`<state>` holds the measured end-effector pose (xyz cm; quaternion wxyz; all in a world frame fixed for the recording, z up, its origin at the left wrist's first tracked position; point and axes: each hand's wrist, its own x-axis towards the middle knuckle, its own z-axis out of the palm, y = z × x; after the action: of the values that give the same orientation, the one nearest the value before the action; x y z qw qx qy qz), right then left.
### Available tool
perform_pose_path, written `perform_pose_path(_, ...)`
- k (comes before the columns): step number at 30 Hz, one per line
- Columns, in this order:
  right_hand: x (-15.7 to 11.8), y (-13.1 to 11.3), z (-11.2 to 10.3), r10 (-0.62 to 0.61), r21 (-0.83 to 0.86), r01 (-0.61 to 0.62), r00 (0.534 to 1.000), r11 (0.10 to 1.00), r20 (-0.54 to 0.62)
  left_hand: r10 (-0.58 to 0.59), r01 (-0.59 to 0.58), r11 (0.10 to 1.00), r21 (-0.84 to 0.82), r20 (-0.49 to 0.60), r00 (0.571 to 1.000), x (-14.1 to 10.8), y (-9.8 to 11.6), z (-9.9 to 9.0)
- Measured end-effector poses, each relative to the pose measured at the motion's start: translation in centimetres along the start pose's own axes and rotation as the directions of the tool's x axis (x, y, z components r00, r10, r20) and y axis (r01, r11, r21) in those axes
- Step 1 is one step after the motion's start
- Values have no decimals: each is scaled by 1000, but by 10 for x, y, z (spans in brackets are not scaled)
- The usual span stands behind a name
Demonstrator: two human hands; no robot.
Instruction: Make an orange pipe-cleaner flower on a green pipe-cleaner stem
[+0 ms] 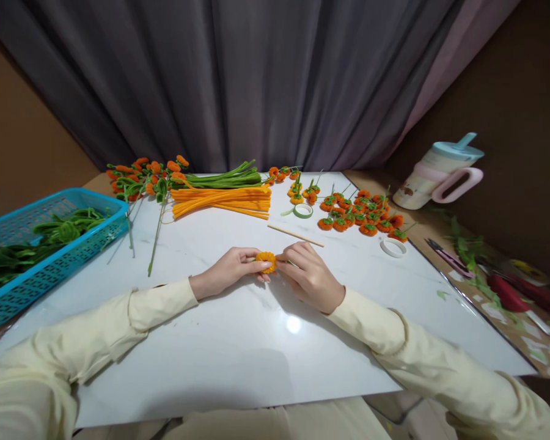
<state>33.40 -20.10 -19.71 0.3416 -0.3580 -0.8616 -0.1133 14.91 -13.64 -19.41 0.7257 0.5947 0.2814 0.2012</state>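
At the middle of the white table, my left hand (235, 267) pinches a small yellow-orange fuzzy flower (266, 261) between thumb and fingers. My right hand (312, 275) is closed at the flower's right side, its fingertips meeting the edge; any small part between them is too small to make out. A thin wooden stick (296, 235) lies just beyond both hands. Behind it are a bundle of orange fuzzy stems (222, 201) and a roll of green tape (303, 211).
A blue basket (55, 263) with green leaves stands at left. Green stems (229, 178) and orange flowers (369, 229) lie along the back. A white tape roll (393, 247), a tumbler (433, 174), pliers (451, 259) and red-handled scissors (508, 293) are at right.
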Motion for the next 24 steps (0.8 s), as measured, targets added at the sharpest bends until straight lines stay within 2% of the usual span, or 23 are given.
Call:
perform_pose_path(12,0,1,2,3,7,-3,1000,1000,-2,4,-4,1000,4,-24,1000,0,-2,0)
perform_pose_path(24,-2,4,1,226,197,-204,969,959,-98,17,-14,998,-63,42,999,1,0,0)
